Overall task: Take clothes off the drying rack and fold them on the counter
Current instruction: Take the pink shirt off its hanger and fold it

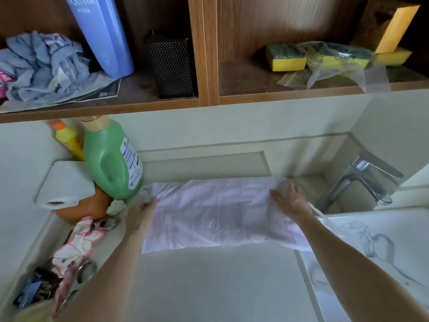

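Touching one white garment (218,214), left hand (145,211), right hand (289,199)

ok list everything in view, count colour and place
garment: one, white, folded flat on the counter
green bottle: one, green, left of the garment
yellow bottle: one, yellow with orange cap, beside the green bottle
paper roll: one, white, far left
cloth: one, white with pink trim, lower left
tap: one, chrome, right of the garment
sink: one, white, lower right
sponges: about four, yellow and green, upper right shelf
blue bottle: one, blue, upper left shelf
rag: one, blue-grey, upper left shelf
mesh box: one, black, beside the blue bottle
left grip: one, at the garment's left edge
right grip: one, flat on the garment's right end
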